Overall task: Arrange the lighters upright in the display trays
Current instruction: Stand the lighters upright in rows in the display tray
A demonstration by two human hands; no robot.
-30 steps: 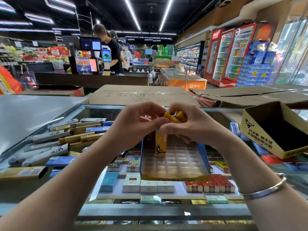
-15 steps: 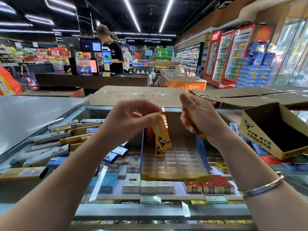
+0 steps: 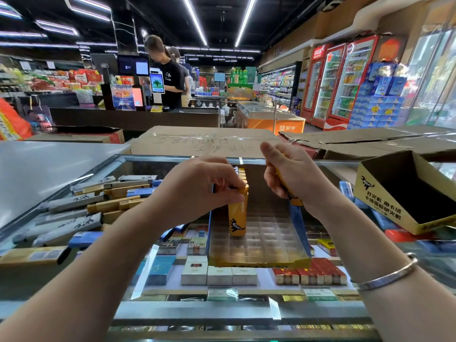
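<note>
A display tray [image 3: 261, 245] with a clear grid of slots and blue side walls lies on the glass counter. A row of yellow lighters [image 3: 238, 215] stands upright along its left column. My left hand [image 3: 197, 188] pinches the top of the nearest lighter in that row. My right hand [image 3: 293, 174] hovers above the tray's right wall, closed around several more yellow lighters [image 3: 290, 196], mostly hidden by the palm. The remaining slots of the tray hold nothing.
An open yellow lighter carton [image 3: 404, 191] sits at the right. Cigarette cartons [image 3: 74, 208] pile up at the left, packs [image 3: 219, 275] show under the glass. Cardboard boxes [image 3: 207, 141] lie behind the counter. A person [image 3: 170, 77] stands at a distant checkout.
My hands have split apart from a joined grip. The left hand brought lighters down upright into the tray's left column; the right hand pulled away right with the others.
</note>
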